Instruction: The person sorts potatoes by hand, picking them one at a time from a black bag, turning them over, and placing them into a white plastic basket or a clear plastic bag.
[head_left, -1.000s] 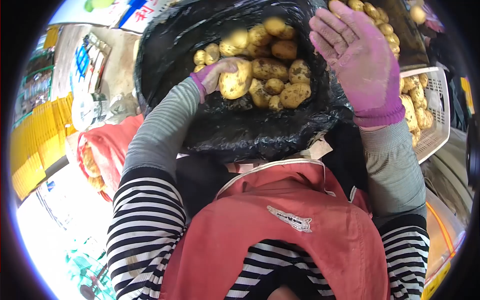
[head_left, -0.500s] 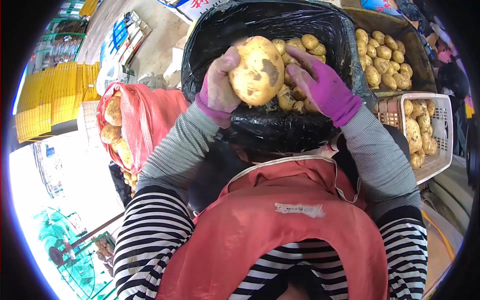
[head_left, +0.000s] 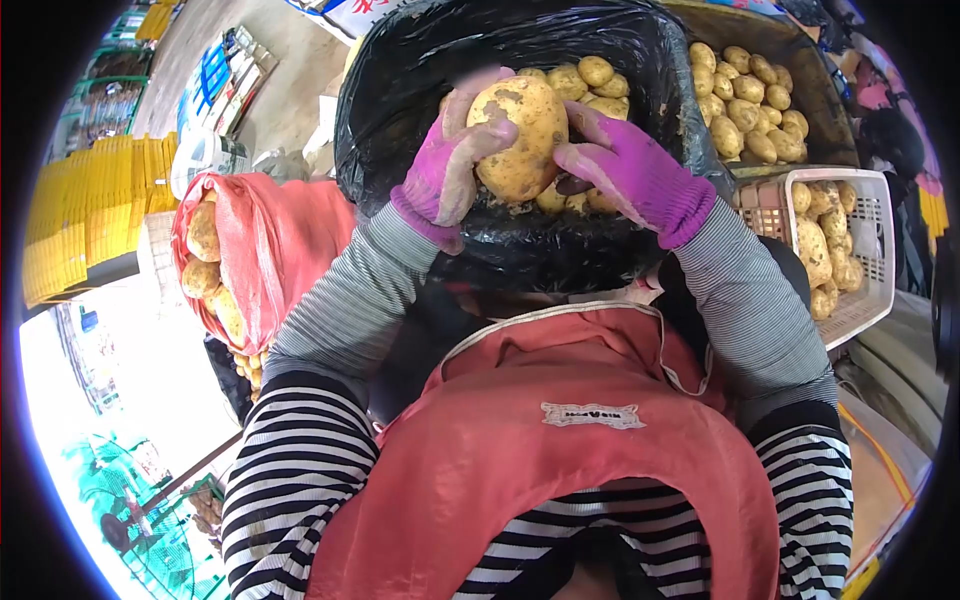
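A large potato with brown patches of soil is held up over the black plastic-lined container. My left hand, in a purple glove with a dirty palm, grips its left side with the thumb across its face. My right hand, gloved alike, holds the right side with the thumb and fingers against the skin. Below and behind, smaller potatoes lie in the lined container, partly hidden by my hands and the large potato.
At the right stand a bin of potatoes and a white plastic crate with more potatoes. A red mesh sack of large potatoes is at the left. Yellow stacked crates and a green fan are farther left.
My right hand has come left from beside the potato onto its right side. The large potato has turned, and my left thumb now lies over its front. The view has shifted slightly.
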